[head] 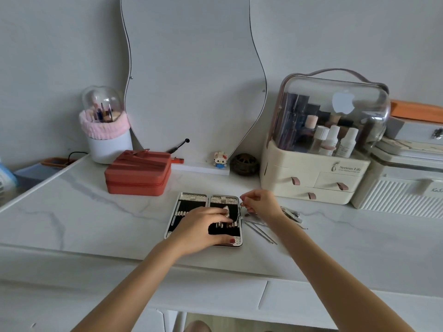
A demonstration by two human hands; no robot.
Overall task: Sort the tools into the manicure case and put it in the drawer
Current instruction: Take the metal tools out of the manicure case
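The manicure case (191,197) lies open and flat on the marble tabletop, silver-rimmed with a black lining and elastic loops. A thin tool sits in its left half. My left hand (203,230) lies across the right half, its fingertips holding a silver clipper-like tool (226,210) against the lining and its thumb at the front rim. My right hand (260,204) hovers just right of the case with fingers pinched together; they seem to hold a thin metal tool. Several thin loose tools (260,230) and a nail clipper (292,214) lie right of the case.
A red zipped box (139,173) stands behind the case on the left. A cream cosmetics organiser with small drawers (311,183) is at the back right, beside white boxes (398,195). A mirror (191,75), a brush holder (107,130) and desk drawer fronts (211,293) are visible.
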